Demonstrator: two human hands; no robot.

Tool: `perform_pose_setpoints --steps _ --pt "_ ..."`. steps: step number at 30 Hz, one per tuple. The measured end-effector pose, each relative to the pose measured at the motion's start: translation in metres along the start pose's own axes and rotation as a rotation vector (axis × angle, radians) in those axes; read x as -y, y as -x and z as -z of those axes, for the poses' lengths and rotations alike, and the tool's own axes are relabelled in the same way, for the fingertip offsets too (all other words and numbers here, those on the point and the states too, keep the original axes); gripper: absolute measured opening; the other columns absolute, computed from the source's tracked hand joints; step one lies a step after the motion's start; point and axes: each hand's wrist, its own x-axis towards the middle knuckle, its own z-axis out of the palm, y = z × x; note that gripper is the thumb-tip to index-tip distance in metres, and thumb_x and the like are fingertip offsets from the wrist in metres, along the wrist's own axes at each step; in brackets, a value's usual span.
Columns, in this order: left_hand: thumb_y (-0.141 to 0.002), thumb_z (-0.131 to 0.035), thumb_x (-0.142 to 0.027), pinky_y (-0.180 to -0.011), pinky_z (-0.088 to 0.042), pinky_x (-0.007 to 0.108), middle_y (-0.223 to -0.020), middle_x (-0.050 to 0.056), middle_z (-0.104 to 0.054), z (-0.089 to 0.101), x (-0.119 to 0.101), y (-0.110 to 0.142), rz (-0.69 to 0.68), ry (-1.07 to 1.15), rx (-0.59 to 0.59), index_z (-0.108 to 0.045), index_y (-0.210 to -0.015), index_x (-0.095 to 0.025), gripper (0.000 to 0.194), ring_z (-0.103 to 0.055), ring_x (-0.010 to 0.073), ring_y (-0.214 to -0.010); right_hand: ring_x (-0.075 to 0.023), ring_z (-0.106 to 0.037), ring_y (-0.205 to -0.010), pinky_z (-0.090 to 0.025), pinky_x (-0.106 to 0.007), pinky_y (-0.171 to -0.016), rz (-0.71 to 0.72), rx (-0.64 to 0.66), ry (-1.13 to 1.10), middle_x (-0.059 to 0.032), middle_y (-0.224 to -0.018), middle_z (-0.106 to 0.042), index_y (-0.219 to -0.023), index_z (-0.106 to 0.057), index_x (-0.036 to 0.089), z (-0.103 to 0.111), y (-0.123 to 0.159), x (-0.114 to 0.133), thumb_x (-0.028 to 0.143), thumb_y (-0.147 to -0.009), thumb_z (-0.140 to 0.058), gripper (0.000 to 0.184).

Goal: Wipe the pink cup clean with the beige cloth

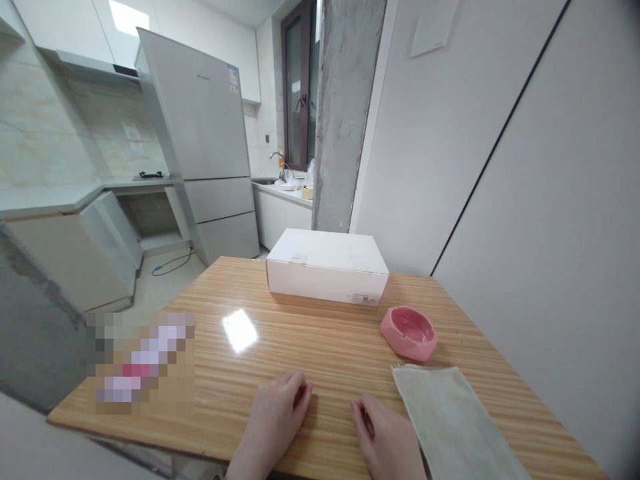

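My left hand rests on the wooden table near its front edge, fingers curled into a loose fist with nothing seen in it. To its right, my right hand lies on the table in the same way, curled and apart from the left. Just beside the right hand is a pale grey-green cloth, lying flat. Behind the cloth sits a pink ashtray with a faceted rim. A closed white box stands at the table's far side.
A pixelated patch hides a whitish and pink thing at the table's left. A white wall runs along the right side. Beyond the table are a grey fridge, a counter, and a sink with a tap.
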Motion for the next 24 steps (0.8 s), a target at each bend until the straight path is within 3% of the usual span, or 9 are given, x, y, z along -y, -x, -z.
perform_pose_setpoints --steps 24 --pt "-0.094 -0.042 -0.026 -0.060 -0.036 0.028 -0.072 -0.001 -0.066 -0.0059 0.0054 0.0009 0.006 0.043 0.006 -0.055 -0.073 -0.022 0.025 -0.063 0.0169 -0.067 -0.0125 -0.063 -0.051 -0.039 -0.022 -0.049 0.004 0.031 -0.011 0.0023 -0.060 -0.060 -0.071 -0.049 0.023 -0.0020 0.0029 -0.0036 0.035 -0.101 -0.027 0.040"
